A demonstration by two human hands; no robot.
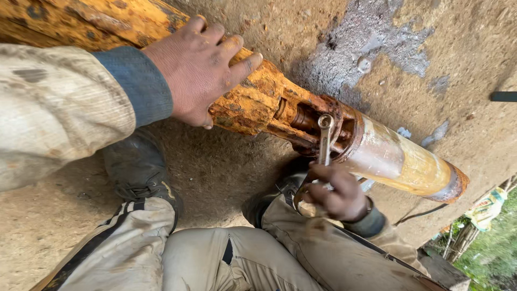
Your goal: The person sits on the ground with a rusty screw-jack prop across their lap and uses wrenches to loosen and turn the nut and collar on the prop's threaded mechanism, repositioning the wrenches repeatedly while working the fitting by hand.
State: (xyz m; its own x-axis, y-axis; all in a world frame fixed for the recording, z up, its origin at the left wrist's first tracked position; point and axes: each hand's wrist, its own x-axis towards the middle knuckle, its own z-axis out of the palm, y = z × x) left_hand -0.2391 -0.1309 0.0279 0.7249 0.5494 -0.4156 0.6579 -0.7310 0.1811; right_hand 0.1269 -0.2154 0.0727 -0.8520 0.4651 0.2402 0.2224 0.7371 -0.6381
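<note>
Dirt ground (226, 172), wet grey patch (371, 43). Left hand (202, 70) flat, fingers spread on rusty yellow pipe (253, 102). Right hand (336, 191) fingers wrapped around wrench (324, 137).

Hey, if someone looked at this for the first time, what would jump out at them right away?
The long rusty yellow pipe lying diagonally across the dirt ground stands out first. The left hand presses flat on its flaking upper part. Below the corroded joint at mid-frame, the right hand grips a ring spanner set up into that joint.
</note>
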